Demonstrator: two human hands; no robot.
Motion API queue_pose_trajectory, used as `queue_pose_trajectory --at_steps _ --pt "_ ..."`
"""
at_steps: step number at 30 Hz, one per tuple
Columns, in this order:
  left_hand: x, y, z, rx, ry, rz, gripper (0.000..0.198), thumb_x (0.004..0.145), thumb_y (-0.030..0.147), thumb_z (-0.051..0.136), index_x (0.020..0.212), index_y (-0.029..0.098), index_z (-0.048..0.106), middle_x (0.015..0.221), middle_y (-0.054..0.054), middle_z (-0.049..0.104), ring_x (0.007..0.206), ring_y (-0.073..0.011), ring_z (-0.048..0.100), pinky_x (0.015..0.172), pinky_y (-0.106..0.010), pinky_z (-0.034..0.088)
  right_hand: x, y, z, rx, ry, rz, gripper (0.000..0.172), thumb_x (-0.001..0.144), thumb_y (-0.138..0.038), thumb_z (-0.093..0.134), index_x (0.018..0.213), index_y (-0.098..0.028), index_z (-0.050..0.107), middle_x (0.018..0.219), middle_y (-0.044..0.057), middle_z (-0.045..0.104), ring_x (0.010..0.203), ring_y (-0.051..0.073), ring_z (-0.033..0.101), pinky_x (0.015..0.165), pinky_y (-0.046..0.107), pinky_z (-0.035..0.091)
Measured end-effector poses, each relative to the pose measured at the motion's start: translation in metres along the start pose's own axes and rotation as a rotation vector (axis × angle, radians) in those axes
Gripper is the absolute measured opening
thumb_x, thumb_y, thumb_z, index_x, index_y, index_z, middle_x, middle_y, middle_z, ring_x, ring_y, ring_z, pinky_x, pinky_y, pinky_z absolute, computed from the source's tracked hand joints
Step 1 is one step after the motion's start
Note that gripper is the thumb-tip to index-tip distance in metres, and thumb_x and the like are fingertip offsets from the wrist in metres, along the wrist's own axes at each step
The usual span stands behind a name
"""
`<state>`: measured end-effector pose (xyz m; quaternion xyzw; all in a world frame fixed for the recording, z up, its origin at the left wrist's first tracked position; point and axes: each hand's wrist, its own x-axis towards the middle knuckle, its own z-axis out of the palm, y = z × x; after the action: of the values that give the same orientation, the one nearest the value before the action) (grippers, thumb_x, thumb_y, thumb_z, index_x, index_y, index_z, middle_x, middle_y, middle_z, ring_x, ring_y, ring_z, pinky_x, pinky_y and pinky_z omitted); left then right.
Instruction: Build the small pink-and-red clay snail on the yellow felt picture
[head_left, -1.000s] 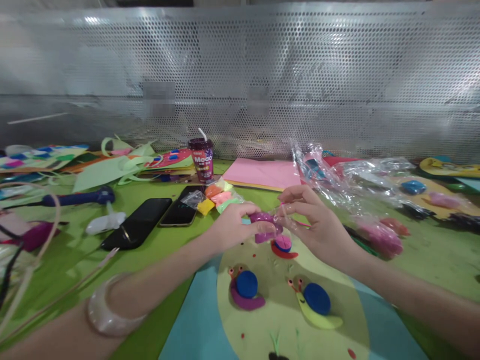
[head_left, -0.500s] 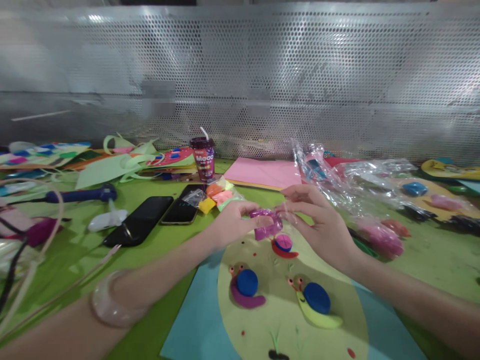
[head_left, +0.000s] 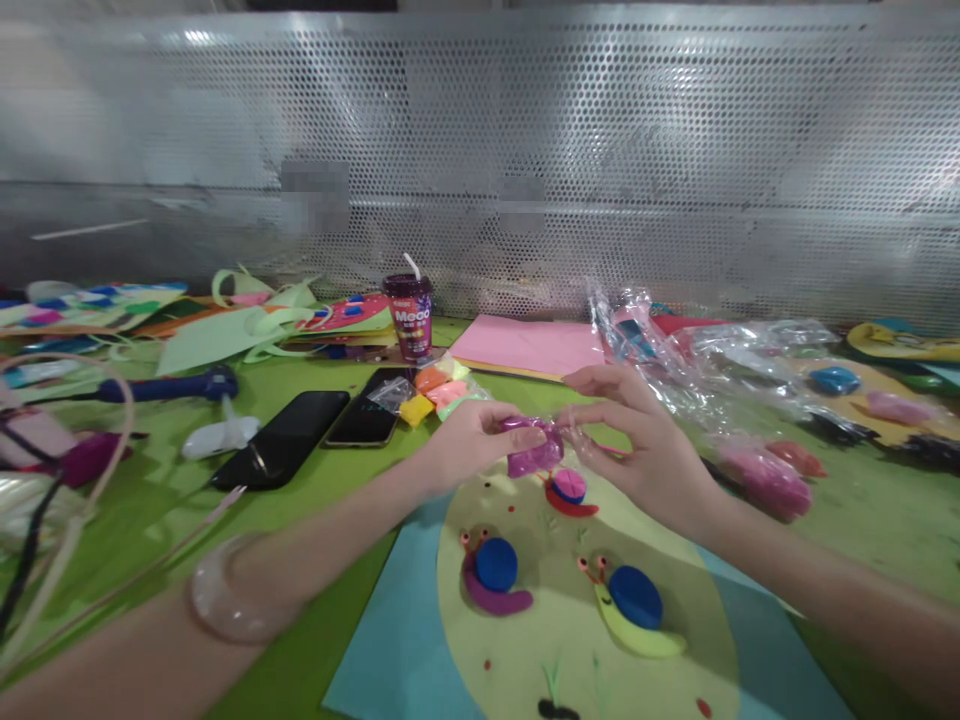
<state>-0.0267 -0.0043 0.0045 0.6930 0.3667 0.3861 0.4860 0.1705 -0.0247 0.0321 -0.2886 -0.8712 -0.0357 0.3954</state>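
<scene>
Between my two hands is a clear packet of purple modelling clay [head_left: 534, 449]. My left hand [head_left: 472, 440] is closed on its left side, thumb across the front. The fingers of my right hand [head_left: 637, 440] pinch the wrapper's right edge, with the index finger raised. Under the hands lies a blue and yellow paper picture [head_left: 420, 620]. On it are a purple snail with a blue shell [head_left: 496, 565], a yellow snail with a blue shell [head_left: 634, 598], and a red snail with a pink-topped shell [head_left: 568, 487], which sits just below the packet.
Two phones [head_left: 285, 440] lie at the left, near small coloured clay pieces [head_left: 439, 392] and a drink cup with a straw [head_left: 410, 315]. Pink paper [head_left: 525, 343] is at the back. Clear wrappers [head_left: 675, 360] and a pink clay packet [head_left: 765, 478] lie right. A perforated metal panel [head_left: 480, 150] stands behind.
Both hands stay on the purple clay packet. The right fingers have shifted slightly at the wrapper's edge, and the whole view has moved a little.
</scene>
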Motion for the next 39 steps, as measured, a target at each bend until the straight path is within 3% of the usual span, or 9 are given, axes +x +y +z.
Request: queue_pose_trajectory --at_steps 16,21,29,39 --pt "0.001 -0.003 -0.001 -0.090 -0.025 -0.017 0.035 0.069 0.046 0.068 0.067 0.012 0.060 0.061 -0.001 0.057 0.056 -0.0106 0.049 0.052 -0.023 0.035 0.003 0.010 -0.005 -0.098 -0.069 -0.148 0.008 0.089 -0.017 0.051 0.087 -0.018 0.058 0.110 0.012 0.051 0.099 0.024 0.047 0.084 0.047 0.040" --pt "0.001 -0.003 -0.002 -0.064 -0.020 -0.016 0.033 0.069 0.044 0.067 0.067 0.013 0.059 0.061 -0.001 0.058 0.056 -0.0117 0.050 0.052 -0.024 0.036 0.004 0.013 -0.007 -0.106 -0.099 -0.121 0.016 0.089 -0.017 0.048 0.081 -0.019 0.061 0.106 0.010 0.053 0.097 0.024 0.046 0.085 0.048 0.038" --pt "0.001 -0.003 -0.003 -0.013 -0.020 -0.003 0.034 0.070 0.047 0.066 0.068 0.013 0.060 0.059 0.001 0.055 0.054 -0.0102 0.047 0.052 -0.023 0.033 0.003 0.013 -0.002 0.001 -0.119 -0.025 0.010 0.085 -0.016 0.051 0.089 -0.020 0.060 0.108 0.009 0.051 0.103 0.022 0.048 0.089 0.044 0.041" --pt "0.001 -0.006 -0.003 0.043 -0.029 0.015 0.035 0.071 0.049 0.064 0.067 0.014 0.058 0.058 0.002 0.052 0.054 -0.0103 0.046 0.054 -0.024 0.033 0.002 0.009 -0.004 0.053 -0.113 -0.022 0.012 0.084 -0.014 0.052 0.089 -0.021 0.060 0.106 0.008 0.051 0.101 0.021 0.047 0.090 0.045 0.041"
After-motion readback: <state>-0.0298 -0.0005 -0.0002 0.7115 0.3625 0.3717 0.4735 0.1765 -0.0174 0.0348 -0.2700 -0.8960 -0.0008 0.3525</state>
